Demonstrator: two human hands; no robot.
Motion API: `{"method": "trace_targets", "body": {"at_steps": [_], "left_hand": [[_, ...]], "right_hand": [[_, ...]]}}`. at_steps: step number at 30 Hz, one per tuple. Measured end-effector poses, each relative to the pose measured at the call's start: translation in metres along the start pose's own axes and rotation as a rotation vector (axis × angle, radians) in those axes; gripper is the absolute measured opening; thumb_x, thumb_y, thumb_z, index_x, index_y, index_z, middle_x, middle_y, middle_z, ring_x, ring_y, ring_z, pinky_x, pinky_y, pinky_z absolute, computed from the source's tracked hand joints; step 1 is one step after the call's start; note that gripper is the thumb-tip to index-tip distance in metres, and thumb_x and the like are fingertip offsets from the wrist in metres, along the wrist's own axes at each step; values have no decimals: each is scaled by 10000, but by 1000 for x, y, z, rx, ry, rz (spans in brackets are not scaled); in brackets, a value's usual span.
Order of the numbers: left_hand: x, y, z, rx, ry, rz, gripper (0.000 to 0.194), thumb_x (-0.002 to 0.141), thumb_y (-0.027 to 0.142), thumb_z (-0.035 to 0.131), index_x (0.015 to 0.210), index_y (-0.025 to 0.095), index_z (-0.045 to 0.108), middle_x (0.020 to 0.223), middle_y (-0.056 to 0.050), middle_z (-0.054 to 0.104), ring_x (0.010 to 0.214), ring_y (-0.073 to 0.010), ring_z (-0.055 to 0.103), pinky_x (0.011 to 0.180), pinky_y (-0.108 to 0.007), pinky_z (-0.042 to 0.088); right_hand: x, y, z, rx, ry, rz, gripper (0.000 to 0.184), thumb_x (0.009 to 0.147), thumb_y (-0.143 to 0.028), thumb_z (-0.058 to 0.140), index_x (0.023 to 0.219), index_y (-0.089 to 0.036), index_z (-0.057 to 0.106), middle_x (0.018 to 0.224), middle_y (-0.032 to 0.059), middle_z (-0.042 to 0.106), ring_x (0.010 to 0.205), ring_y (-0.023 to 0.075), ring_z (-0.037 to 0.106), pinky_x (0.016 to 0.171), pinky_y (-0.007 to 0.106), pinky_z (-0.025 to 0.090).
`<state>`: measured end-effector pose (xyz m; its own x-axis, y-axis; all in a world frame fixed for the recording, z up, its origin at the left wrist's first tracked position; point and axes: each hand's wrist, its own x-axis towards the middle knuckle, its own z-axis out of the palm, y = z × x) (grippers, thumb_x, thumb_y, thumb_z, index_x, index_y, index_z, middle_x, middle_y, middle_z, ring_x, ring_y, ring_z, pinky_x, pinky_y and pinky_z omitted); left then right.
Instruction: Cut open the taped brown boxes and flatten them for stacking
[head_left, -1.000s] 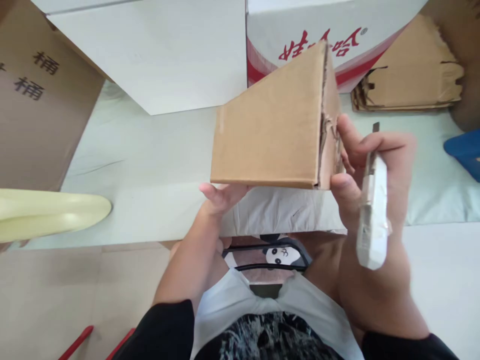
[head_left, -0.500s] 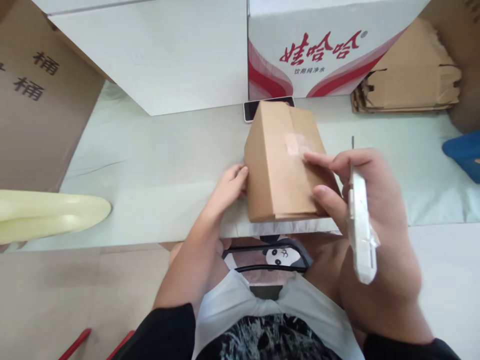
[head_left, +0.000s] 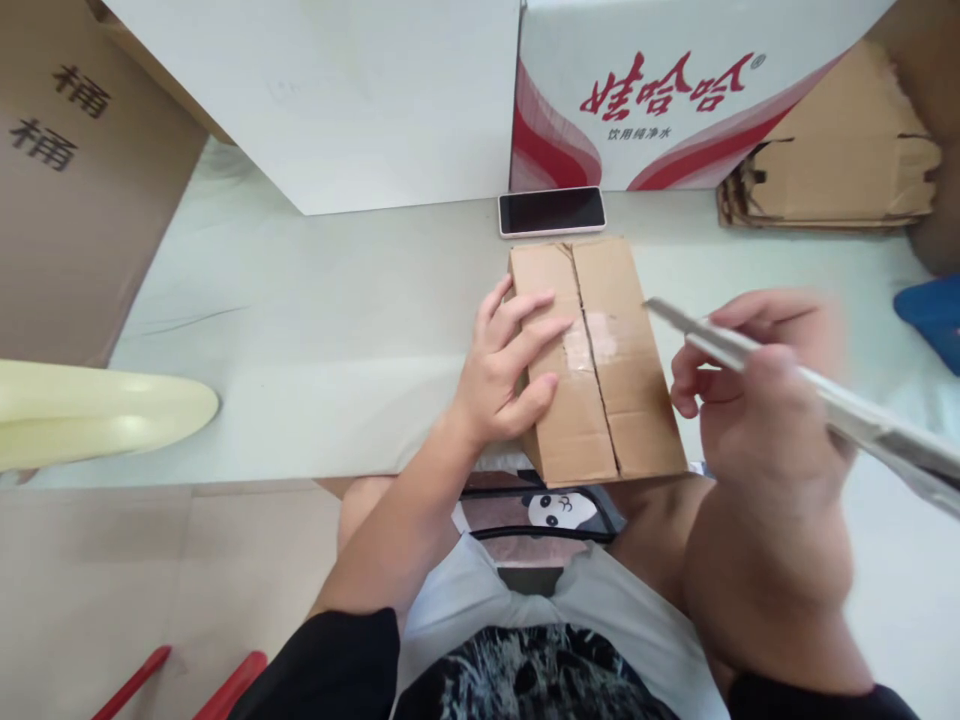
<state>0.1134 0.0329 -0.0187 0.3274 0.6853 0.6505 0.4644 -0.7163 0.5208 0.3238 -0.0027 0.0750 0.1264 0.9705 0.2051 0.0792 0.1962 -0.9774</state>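
A small brown cardboard box (head_left: 637, 420) rests at the front edge of the table, its top facing up. A dark seam runs along that top, and a shiny patch of clear tape lies about its middle. My left hand (head_left: 502, 370) lies spread on the left part of the top, touching the box. In my right hand (head_left: 780, 400) is a white utility knife (head_left: 862, 405), gripped with its blade out. The blade tip points left, at or just above the right edge of the box; I cannot tell whether it touches.
Behind the box lies a phone (head_left: 551, 211). White cartons (head_left: 405, 110) stand along the back, one with red lettering (head_left: 667, 90). Flattened cardboard (head_left: 840, 180) and a blue object (head_left: 930, 310) are at right. A large brown carton (head_left: 90, 220) and pale yellow object (head_left: 105, 415) are at left.
The box was turned over and set down, its seamed top now up. My left hand moved from its side onto its top. The knife swung from upright to pointing left.
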Motion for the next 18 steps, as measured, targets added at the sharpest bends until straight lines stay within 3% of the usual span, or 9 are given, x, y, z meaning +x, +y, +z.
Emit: {"method": "trace_targets", "body": {"at_steps": [2, 6, 9, 11, 18], "left_hand": [[-2, 4, 4, -3, -1, 39, 527, 1040, 526, 379, 1430, 242, 592, 1478, -143, 607, 1436, -341, 544, 1314, -640, 285], [-4, 11, 11, -19, 16, 52, 509, 1039, 489, 361, 1403, 233, 609, 1461, -147, 618, 1406, -336, 568, 1303, -642, 311], [-3, 14, 14, -11, 52, 58, 488, 1048, 474, 352, 1370, 220, 618, 1429, -149, 628, 1378, -313, 589, 1301, -617, 337], [-3, 14, 15, 7, 59, 60, 482, 1051, 469, 345, 1363, 219, 616, 1421, -147, 632, 1364, -301, 601, 1299, -604, 348], [-6, 12, 16, 26, 37, 19, 543, 1045, 507, 279, 1388, 263, 622, 1455, -117, 637, 1396, -327, 587, 1301, -622, 331]], "right_hand": [[-2, 1, -3, -130, -13, 12, 176, 959, -409, 681, 900, -242, 683, 610, -36, 547, 504, 123, 464, 453, 274, 339], [-6, 4, -3, -279, 22, -20, 150, 981, -354, 629, 971, -241, 727, 696, -14, 677, 540, 134, 584, 475, 267, 425], [-6, 1, -1, -483, 15, -52, 21, 885, -263, 701, 880, -245, 709, 707, -25, 700, 570, 130, 611, 531, 269, 455], [-4, -2, 0, -597, -12, -81, 51, 820, -199, 707, 823, -242, 680, 669, -41, 687, 550, 119, 592, 533, 260, 439], [4, 0, 3, -707, -109, -91, 32, 826, -244, 654, 805, -260, 671, 639, -25, 695, 535, 143, 585, 539, 301, 408]]}}
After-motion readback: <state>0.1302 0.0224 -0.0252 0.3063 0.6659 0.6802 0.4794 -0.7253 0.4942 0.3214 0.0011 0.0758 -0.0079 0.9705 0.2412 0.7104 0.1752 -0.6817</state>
